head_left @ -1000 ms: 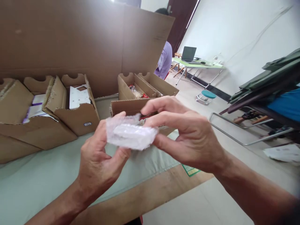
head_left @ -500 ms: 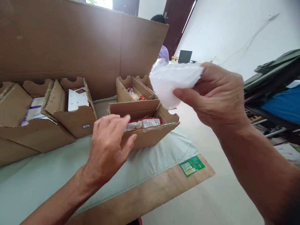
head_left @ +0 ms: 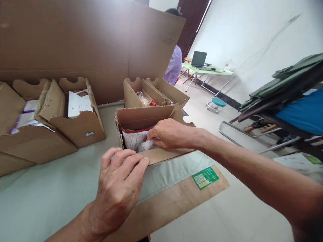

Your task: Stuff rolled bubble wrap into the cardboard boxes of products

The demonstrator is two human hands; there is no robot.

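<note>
An open cardboard box stands near the front edge of the table. My left hand has its fingers bent over the left part of this box's front rim; its thumb is hidden. Down inside the box, my right hand is closed on a crinkled white, translucent plastic piece. Behind the plastic stands a red-and-white printed packet, partly covered by the right hand. The fingertips of the right hand are partly out of sight.
Cardboard boxes with white items stand to the left. Behind the near box, another box holds small red-and-clear packets. A tall cardboard panel closes off the back. A green label lies at the table corner. Beyond are a stool and a laptop.
My right hand has gone down and left into the box with the white plastic piece. My left hand has moved lower, onto the box's front rim. The view has shifted slightly.
</note>
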